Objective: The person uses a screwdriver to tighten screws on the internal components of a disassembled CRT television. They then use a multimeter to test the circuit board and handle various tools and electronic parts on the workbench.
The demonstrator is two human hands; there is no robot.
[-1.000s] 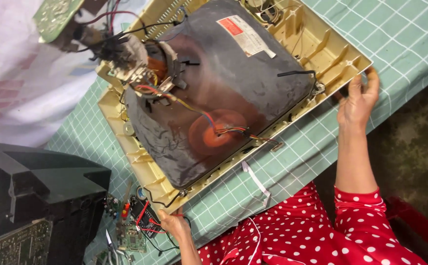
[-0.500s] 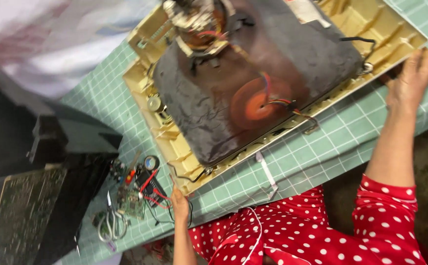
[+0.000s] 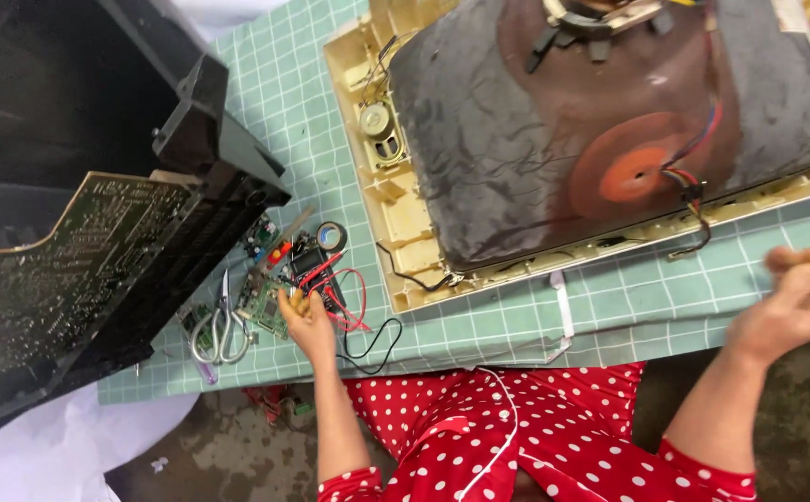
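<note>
Two hands are at work over a green gridded cutting mat point(image 3: 312, 102). The left hand point(image 3: 304, 316) rests near the mat's front edge, fingers curled down onto a small clutter of parts: a little green circuit board point(image 3: 261, 307), red and black wires point(image 3: 349, 311) and a small round black-and-silver part point(image 3: 331, 236). It seems to be pinching something yellowish, though what exactly is too small to tell. Just to its left lie silver scissors point(image 3: 219, 330). Picking well from such a tangle calls for gripping one piece by its edge and lifting straight up so the wires do not drag their neighbours along.

The right hand point(image 3: 795, 297) hangs in the air off the mat's front edge, blurred, fingers loosely bunched; whether it holds anything I cannot tell.

Beyond lies a cathode-ray tube point(image 3: 609, 121) face down in its beige front frame point(image 3: 405, 214), a small oval speaker point(image 3: 379, 125) at the frame's side. At far left, a black housing point(image 3: 70, 102) carries a large circuit board point(image 3: 42, 270).
</note>
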